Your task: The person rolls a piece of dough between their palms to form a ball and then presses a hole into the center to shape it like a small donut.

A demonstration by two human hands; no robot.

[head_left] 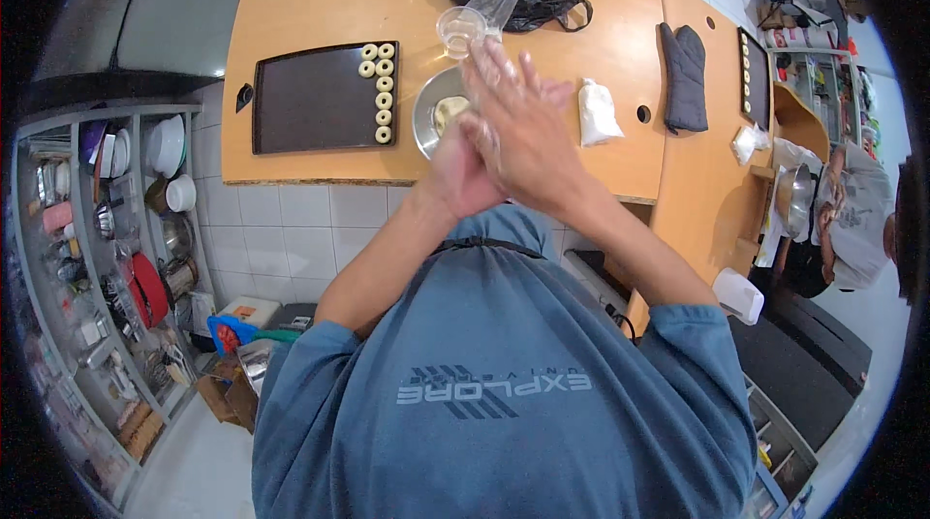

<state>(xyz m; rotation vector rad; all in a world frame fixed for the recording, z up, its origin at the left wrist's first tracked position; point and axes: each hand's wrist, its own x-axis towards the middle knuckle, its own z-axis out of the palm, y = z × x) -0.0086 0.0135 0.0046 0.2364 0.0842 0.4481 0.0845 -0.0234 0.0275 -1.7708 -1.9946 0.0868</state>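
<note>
My left hand [463, 173] and my right hand [531, 139] are pressed palm to palm above the table's near edge. The right lies across the left, its fingers stretched out and dusted with white. Some left fingertips poke out past it. Anything between the palms is hidden. Just behind them, partly covered, a metal bowl [419, 120] holds pale dough [449, 112]. To the left, a dark baking tray [310, 105] carries several small dough rings [385, 84] along its right side. A clear plastic cup [460, 28] stands beyond my fingertips.
A black plastic bag [552, 4] lies at the table's far side. Right of my hands are a bag of white powder [600, 114] and a dark oven mitt [686, 83]. Another tray of rings [754, 76] sits farther right, near a person [860, 228] beside a metal bowl [796, 199].
</note>
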